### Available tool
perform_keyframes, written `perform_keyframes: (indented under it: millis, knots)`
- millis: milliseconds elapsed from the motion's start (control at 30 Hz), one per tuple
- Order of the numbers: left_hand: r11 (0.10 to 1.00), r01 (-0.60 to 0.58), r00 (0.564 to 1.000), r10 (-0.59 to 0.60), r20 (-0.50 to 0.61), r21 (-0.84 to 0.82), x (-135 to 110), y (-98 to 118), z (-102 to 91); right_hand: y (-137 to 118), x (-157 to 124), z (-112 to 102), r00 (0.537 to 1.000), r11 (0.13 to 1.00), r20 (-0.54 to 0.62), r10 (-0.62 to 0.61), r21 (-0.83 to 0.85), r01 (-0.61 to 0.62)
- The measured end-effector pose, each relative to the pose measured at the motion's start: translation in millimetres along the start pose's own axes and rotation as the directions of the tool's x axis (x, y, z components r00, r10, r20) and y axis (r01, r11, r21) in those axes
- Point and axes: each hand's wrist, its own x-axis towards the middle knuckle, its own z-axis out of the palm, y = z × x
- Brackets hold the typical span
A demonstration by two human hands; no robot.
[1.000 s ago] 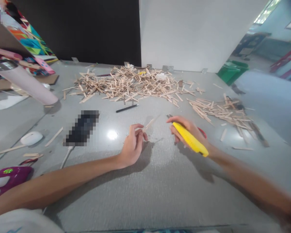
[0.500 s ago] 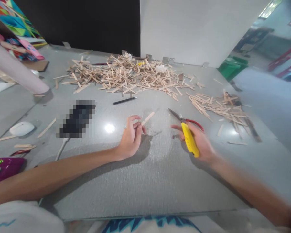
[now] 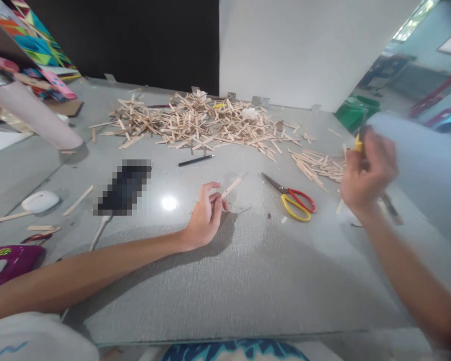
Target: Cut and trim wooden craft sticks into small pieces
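Note:
My left hand [image 3: 205, 220] rests near the middle of the table, its thumb and fingertips pinching a thin wooden stick [image 3: 233, 185] that points up and to the right. Over the right side, my right hand [image 3: 370, 173] is raised and closed around a yellow box cutter [image 3: 358, 143]. That hand is blurred and covers most of the cutter; the blade cannot be made out. Between the hands lie scissors [image 3: 283, 190] with one red and one yellow handle loop, their blades slightly apart. A smaller group of wooden sticks [image 3: 311, 165] lies under and left of my right hand.
A large heap of wooden sticks [image 3: 195, 123] spreads along the back by the partition [image 3: 278, 55]. A black pen [image 3: 196, 160] lies before it. Leftward are a pixelated dark device [image 3: 124, 188] with a cable, a white mouse [image 3: 40, 201], a pale bottle [image 3: 33, 110] and a purple object [image 3: 15, 263].
My right hand has moved right and up with the box cutter, away from above the scissors, which are now uncovered. My left hand keeps its pinch on the stick.

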Motion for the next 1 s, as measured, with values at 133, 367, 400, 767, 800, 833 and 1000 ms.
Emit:
perform_keyframes:
  millis: [133,367,400,767,800,833,1000]
  knots:
    - [0.999,0.030,1.000,-0.030,-0.004,-0.024,-1,1,0.8,42,-15,38,0.857,1.000,0.515,-0.005,0.024,-0.008]
    - [0.999,0.045,0.999,-0.045,0.011,-0.021,-1,-1,2.0,62,-49,66,0.777,0.999,0.629,-0.031,-0.015,0.052]
    - [0.999,0.047,0.999,-0.046,0.010,-0.021,-1,-2,2.3,62,-49,65,0.779,0.997,0.625,-0.045,-0.021,0.075]
    - [0.997,0.050,0.999,-0.048,0.022,-0.057,0,-4,4.2,-12,19,93,0.713,0.935,0.665,-0.221,-0.065,0.350]
    - [0.996,0.060,0.998,-0.059,0.018,-0.065,0,-3,4.0,-27,31,106,0.666,0.942,0.707,-0.238,0.001,0.335]
    - [0.995,0.073,0.997,-0.072,0.015,-0.073,0,-2,3.8,-41,43,123,0.613,0.952,0.754,-0.238,0.054,0.303]
    - [0.989,0.135,0.991,-0.135,0.000,-0.067,1,2,2.5,-106,76,225,0.555,0.952,0.783,-0.281,0.155,0.263]
